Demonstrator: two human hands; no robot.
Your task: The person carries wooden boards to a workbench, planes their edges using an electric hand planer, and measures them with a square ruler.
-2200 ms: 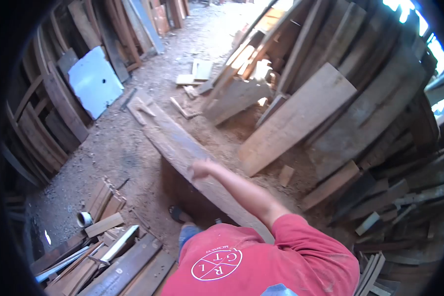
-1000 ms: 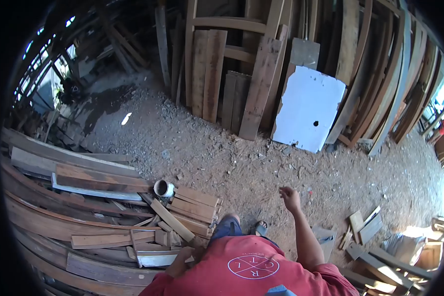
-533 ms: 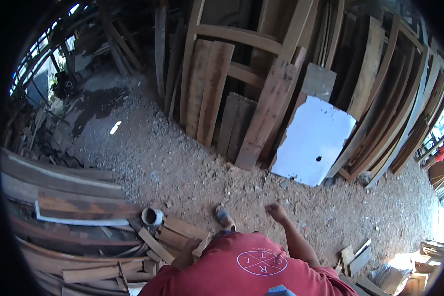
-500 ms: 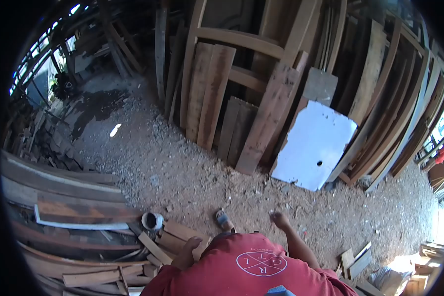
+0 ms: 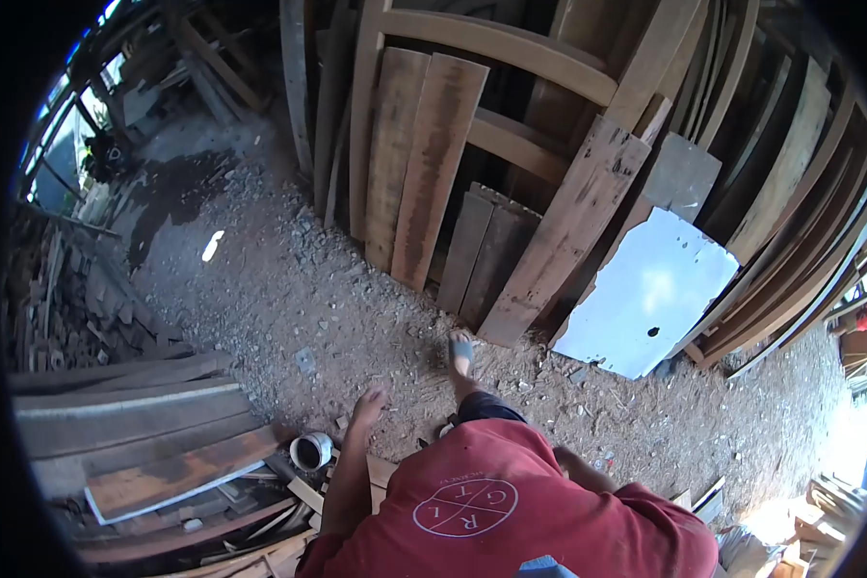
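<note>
My left hand (image 5: 370, 401) hangs in front of me over the gravelly ground, loosely open with nothing visible in it. Close by, to its lower left, stands a white bucket or short pipe piece (image 5: 311, 451). My right arm (image 5: 588, 474) is partly covered by my red shirt (image 5: 549, 482), and its fingers are hidden. One foot in a sandal (image 5: 461, 351) is stretched forward, near the base of a wide leaning plank (image 5: 568, 226).
Ahead, wooden frames (image 5: 496, 40) and boards (image 5: 440, 173) lean upright. A white sheet with a ragged edge (image 5: 645, 289) leans to their right. Stacked timber (image 5: 135, 424) lies at left, with scrap wood (image 5: 819, 515) at lower right. Gravel ground (image 5: 260, 279) runs between.
My left hand has swung forward while my right arm has gone back beside my body. A foot has stepped forward, and the leaning boards look closer.
</note>
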